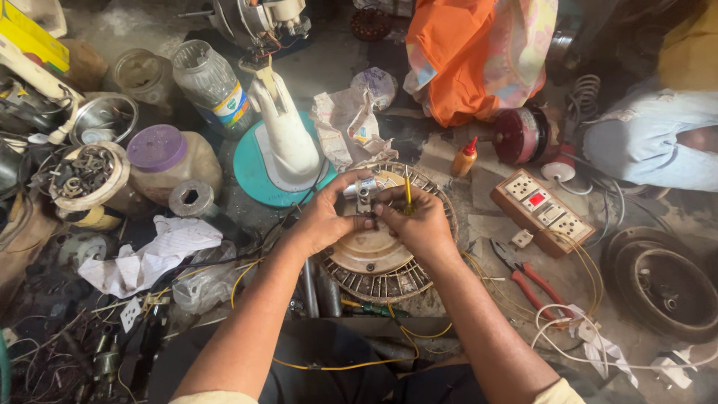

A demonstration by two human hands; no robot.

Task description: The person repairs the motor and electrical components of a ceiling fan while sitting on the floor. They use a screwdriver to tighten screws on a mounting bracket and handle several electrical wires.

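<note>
Both bare forearms rise from the bottom edge, elbows cut off, and meet over a round, beige metal motor housing with a ribbed, wire-wound rim. Left hand and right hand sit close together, fingertips nearly touching, both pinched on a small silver metal part held just above the housing; what that part is cannot be made out, since the fingers cover most of it. A thin yellow rod stands upright out of the right hand's grip, its lower end hidden by the fingers. Thin yellow wires loop beneath the forearms.

Right of the right hand lie red-handled pliers and a brown wooden switchboard with white sockets. Beyond the hands stands a white plastic fan stand on a teal round base. Left of the left hand sit a crumpled white paper sheet and a jar with a purple lid. Lower-left clutter is too dark to identify.
</note>
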